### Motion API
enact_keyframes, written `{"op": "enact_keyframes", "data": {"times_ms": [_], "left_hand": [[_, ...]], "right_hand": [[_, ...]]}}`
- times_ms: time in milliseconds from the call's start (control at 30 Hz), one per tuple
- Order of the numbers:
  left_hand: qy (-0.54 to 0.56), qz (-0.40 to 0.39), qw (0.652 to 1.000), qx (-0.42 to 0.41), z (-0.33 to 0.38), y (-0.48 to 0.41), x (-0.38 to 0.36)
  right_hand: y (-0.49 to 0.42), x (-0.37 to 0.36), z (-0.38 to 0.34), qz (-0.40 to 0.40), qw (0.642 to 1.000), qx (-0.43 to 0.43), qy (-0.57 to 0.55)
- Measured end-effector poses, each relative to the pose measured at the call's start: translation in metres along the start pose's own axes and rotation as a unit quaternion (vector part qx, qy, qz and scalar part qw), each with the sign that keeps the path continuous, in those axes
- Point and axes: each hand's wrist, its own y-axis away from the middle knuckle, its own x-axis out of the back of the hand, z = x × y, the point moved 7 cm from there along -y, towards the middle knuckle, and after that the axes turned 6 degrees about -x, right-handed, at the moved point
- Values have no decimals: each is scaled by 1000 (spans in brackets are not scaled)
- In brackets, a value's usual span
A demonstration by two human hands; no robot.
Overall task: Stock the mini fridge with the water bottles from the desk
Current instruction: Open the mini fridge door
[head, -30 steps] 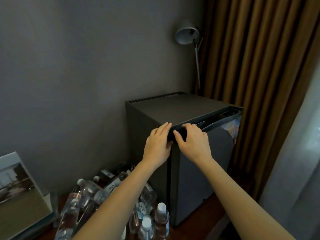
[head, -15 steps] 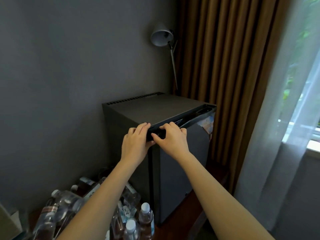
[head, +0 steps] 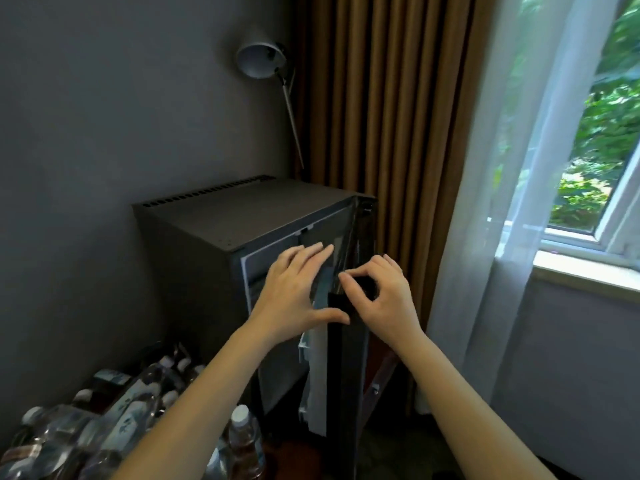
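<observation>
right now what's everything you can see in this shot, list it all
mini fridge: one, dark grey, in the corner
fridge door: one, black, open, edge-on to the camera
water bottles: a pile, too many to count, clear with white caps, lower left beside the mini fridge
wall: one, grey, behind the mini fridge
lamp: one, pale grey shade, above the mini fridge
curtain: one, ochre, right of the lamp
sheer curtain: one, white, partly covering the window
window: one, white frame, far right, greenery outside
left hand: one, fingers straight, at the fridge door's inner side
right hand: one, fingers curled on the fridge door's top edge
</observation>
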Motion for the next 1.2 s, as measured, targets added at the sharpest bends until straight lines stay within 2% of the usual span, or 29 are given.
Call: {"op": "enact_keyframes", "data": {"times_ms": [167, 367, 500, 600, 700, 900, 1033, 1200], "left_hand": [[86, -45, 990, -99, 89, -52, -52], [80, -81, 986, -120, 142, -98, -104], [33, -111, 989, -93, 148, -128, -126], [15, -133, 989, -58, 141, -146, -138], [2, -155, 988, -21, 131, -161, -151], [-32, -158, 986, 39, 110, -190, -171], [-52, -131, 988, 71, 97, -215, -176], [-105, -116, 986, 50, 85, -241, -185]], "right_hand": [[12, 85, 54, 70, 996, -46, -41], [0, 165, 131, 70, 983, -165, -45], [-12, 197, 165, 57, 978, -168, 111], [-19, 206, 178, 61, 952, -161, 252], [-23, 210, 187, 80, 926, -155, 335], [-39, 214, 218, 48, 880, -217, 421], [-53, 217, 240, 36, 846, -243, 473], [-70, 206, 288, -15, 829, -279, 485]]}}
